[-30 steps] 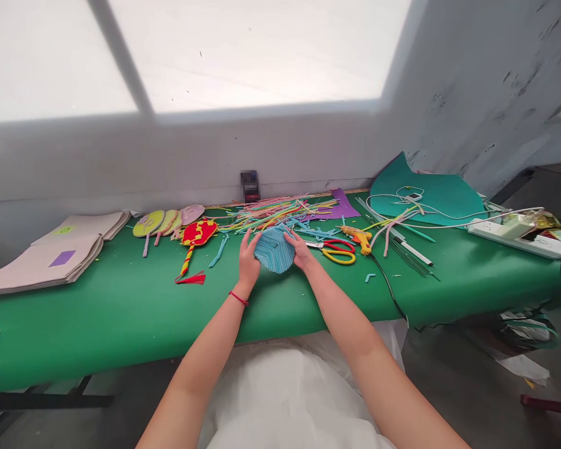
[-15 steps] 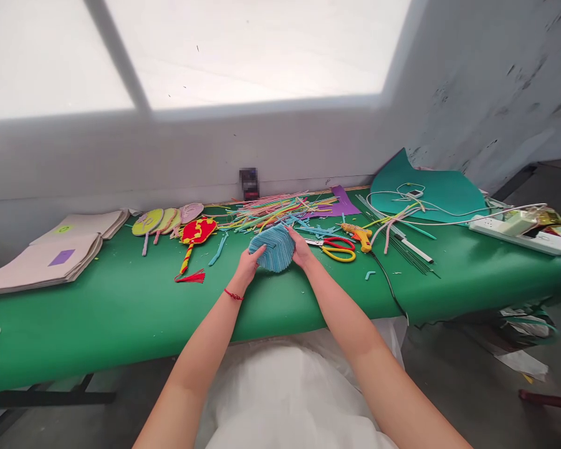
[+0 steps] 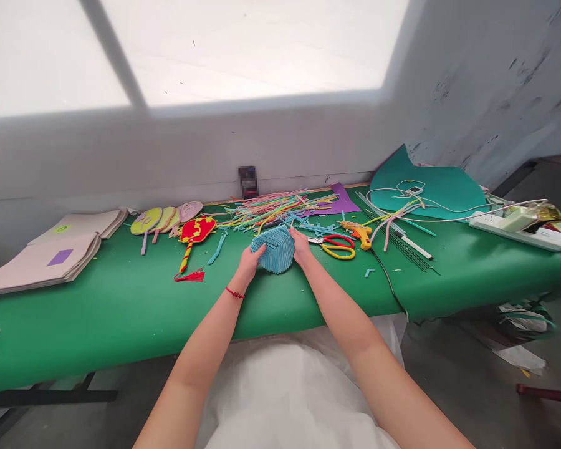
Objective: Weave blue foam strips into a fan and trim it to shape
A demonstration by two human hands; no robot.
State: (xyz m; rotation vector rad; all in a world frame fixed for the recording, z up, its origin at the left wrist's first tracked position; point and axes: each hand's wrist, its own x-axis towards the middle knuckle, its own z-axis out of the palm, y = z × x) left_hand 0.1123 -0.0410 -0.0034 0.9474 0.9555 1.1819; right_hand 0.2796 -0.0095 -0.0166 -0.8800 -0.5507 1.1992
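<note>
A blue round panel of pipe cleaners (image 3: 275, 251), its rows set in a chevron pattern, is held up over the table's middle. My left hand (image 3: 250, 260) grips its left edge, thumb on the upper face. On the opposite edge, my right hand (image 3: 301, 247) pinches the panel near its upper right. Scissors with red and yellow handles (image 3: 338, 247) lie just right of my right hand. Beyond them rests a yellow glue gun (image 3: 359, 233) with a black cord. Left of my hands is a red and yellow fan (image 3: 197, 231) with a red tassel.
Loose coloured pipe cleaners (image 3: 271, 209) are heaped behind the panel on the green table (image 3: 135, 318). Several finished fans (image 3: 147, 219) and paper stacks (image 3: 42, 265) lie at left. At right are a teal sheet (image 3: 430, 187), white cables and a power strip (image 3: 514, 232).
The panel has tilted and shifted very slightly right in my hands. Both hands keep their hold on it, and the table items stay in place.
</note>
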